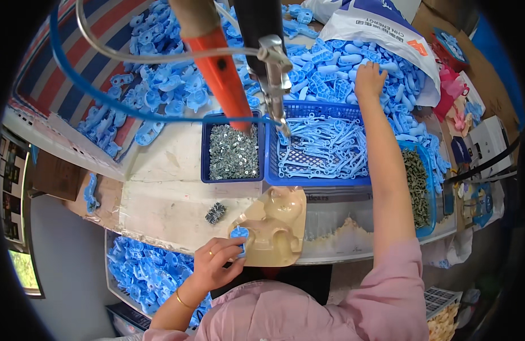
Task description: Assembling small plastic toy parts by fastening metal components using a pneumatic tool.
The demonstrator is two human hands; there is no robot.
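Observation:
At the near edge of the table my left hand (218, 262) has its fingers closed on a small blue plastic part (239, 232). That part rests at the left side of a tan moulded fixture (287, 227), which has rounded hollows. My right arm stretches far across to the back right. There my right hand (369, 83) is at a heap of blue plastic pieces (330, 73), some elongated and rounded, some ribbed. Its fingers are a little apart and touch the pieces; I see none lifted in them.
Overhead hang a metal-tipped tool (273, 74) with hoses and an orange-and-tan handle (220, 71). Ahead stand a bin of small metal bits (234, 152), a blue basket of thin blue links (325, 149) and a tray of greenish screws (415, 187). A dark spiky cluster (216, 212) lies left of the fixture.

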